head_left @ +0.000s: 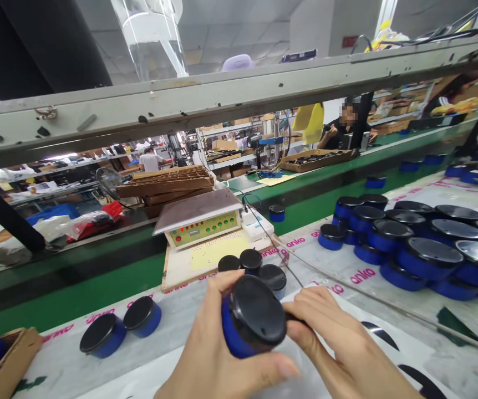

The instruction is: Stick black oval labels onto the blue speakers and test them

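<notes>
My left hand point(209, 349) is wrapped around a round blue device with a glossy black top point(258, 310), holding it tilted toward me. At the device's right edge my right hand point(342, 338) is pinched closed. A small dark thing shows between its thumb and fingers, too hidden to name. Just beyond the held device stand a few similar black-topped blue devices point(250, 259). A pair of them point(142, 316) lies to the left on the plastic-covered bench. Under my right hand is a white sheet with black round shapes point(380, 335).
Stacked blue devices point(430, 257) fill the right side. A control box with buttons point(206, 227) stands ahead, beside a green conveyor belt point(301, 210) carrying more devices. A cable point(372, 307) crosses the bench. A cardboard box point(20, 360) is at left; a metal beam point(222, 91) spans above. People work beyond.
</notes>
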`<state>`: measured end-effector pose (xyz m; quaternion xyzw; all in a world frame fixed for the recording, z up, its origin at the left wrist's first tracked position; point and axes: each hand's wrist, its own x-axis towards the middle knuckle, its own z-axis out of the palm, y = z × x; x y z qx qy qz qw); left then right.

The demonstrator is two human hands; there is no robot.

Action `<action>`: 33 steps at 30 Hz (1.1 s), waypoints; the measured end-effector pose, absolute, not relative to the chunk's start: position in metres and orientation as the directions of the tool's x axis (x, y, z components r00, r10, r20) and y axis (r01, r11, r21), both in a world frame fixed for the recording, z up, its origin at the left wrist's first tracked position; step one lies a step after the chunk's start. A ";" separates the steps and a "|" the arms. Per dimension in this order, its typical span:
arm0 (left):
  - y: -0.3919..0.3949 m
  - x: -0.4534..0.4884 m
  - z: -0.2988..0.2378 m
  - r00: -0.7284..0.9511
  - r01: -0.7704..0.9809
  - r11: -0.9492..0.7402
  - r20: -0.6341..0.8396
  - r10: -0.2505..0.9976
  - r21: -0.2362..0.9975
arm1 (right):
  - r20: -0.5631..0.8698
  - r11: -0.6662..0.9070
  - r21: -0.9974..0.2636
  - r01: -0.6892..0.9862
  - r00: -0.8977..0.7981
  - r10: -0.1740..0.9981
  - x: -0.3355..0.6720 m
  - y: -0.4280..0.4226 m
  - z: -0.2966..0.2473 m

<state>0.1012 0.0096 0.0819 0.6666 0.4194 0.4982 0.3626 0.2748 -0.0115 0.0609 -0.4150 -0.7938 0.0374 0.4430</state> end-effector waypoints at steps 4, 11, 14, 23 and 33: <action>0.004 0.106 0.080 0.220 0.318 -0.717 0.688 0.692 0.620 | 0.586 0.601 -0.595 0.533 -0.224 0.779 0.275 -0.011 0.045; -0.007 0.095 0.097 0.335 0.190 -0.706 0.631 0.700 0.682 | 0.663 0.660 -0.524 0.539 -0.228 0.713 0.269 -0.012 0.040; -0.009 0.095 0.099 0.296 0.203 -0.671 0.609 0.736 0.713 | 0.669 0.678 -0.511 0.528 -0.251 0.700 0.266 -0.010 0.041; -0.005 0.114 0.082 0.024 0.127 -0.681 0.684 0.729 0.721 | 0.673 0.691 -0.554 0.465 -0.240 0.700 0.265 -0.009 0.035; 0.019 0.069 0.097 0.558 0.407 -0.609 0.343 0.756 0.681 | 0.627 0.713 -0.445 0.542 -0.380 0.680 0.264 -0.016 0.033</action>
